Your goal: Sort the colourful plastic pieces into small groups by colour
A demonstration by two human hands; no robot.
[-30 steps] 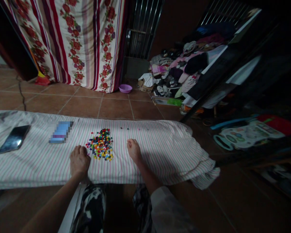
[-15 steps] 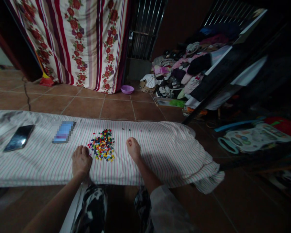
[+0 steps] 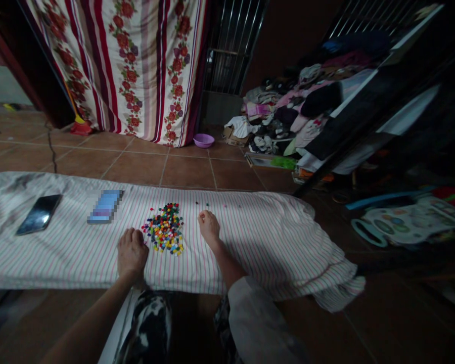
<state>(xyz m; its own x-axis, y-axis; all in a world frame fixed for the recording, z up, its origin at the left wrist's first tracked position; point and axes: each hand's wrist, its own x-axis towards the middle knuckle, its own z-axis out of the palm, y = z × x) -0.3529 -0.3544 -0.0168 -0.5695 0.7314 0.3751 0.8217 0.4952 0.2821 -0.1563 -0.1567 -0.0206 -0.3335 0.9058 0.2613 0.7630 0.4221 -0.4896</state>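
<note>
A pile of small multicoloured pieces (image 3: 166, 230) lies on the striped cloth (image 3: 265, 242). My left hand (image 3: 132, 251) rests palm down on the cloth at the pile's left edge, fingers lying flat and nothing seen in them. To the right of the pile, my right hand (image 3: 209, 226) is closed, its thumb and index finger pinched together; whatever is between them is too small to name. Beyond that hand a few separate pieces form a spaced row, among them a dark green piece (image 3: 207, 205) and a pink piece (image 3: 225, 206).
Two phones lie on the left of the cloth, a black phone (image 3: 39, 215) and a blurred blue phone (image 3: 105, 207). On the tiled floor behind are a purple basin (image 3: 203, 140) and heaped clothes (image 3: 288, 108). A floral curtain (image 3: 147, 65) hangs behind.
The view has shifted slightly, moving the scene a little to the right. My right hand has moved slightly toward the row of separate pieces. My left hand stays beside the pile.
</note>
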